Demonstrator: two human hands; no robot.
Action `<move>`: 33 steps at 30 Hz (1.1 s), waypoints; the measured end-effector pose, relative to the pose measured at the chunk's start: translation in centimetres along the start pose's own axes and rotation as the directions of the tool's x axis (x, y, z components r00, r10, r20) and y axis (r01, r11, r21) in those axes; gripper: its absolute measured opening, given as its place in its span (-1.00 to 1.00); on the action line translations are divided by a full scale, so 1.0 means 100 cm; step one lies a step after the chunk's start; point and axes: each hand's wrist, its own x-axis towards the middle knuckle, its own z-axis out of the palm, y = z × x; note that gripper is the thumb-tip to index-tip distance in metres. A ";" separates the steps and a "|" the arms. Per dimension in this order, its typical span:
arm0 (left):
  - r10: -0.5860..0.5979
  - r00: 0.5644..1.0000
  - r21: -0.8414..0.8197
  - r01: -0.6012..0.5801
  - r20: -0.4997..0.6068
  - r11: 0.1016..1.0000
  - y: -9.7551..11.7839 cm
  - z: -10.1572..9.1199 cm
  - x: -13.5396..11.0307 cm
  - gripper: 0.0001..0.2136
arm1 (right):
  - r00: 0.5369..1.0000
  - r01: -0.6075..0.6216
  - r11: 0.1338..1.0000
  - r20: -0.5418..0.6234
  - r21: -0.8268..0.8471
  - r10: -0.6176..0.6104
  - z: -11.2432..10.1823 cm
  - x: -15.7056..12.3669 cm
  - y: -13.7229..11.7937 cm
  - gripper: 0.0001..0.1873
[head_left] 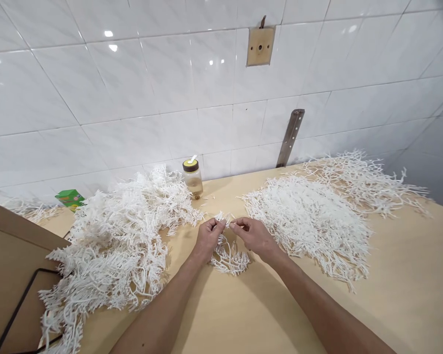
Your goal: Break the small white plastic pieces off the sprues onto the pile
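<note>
Near the middle of the table, my left hand (209,236) and my right hand (254,236) meet with their fingertips almost touching. Each is closed in a pinch on thin white branching strands (220,216), which look like plastic or foam twigs. Which strand lies in which hand is too small to make out. Under and between my hands, a small bunch of white strands (231,258) lies on the table. To the left spreads a large tangled heap of white strands (129,226). A flatter pile of white strands (310,221) lies to the right.
A clear jar with a dark and yellow lid (192,182) stands near the tiled wall. Behind the left heap is a green box (70,198). A looser white pile (365,179) lies at back right. A cardboard panel (15,275) borders the left; a metal bracket (291,137) leans at the wall.
</note>
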 end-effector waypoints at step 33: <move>-0.080 0.997 -0.085 0.080 0.011 0.993 -0.002 -0.004 0.004 -0.56 | 0.886 0.298 0.917 -0.280 -0.265 -0.369 0.005 0.000 0.005 -0.94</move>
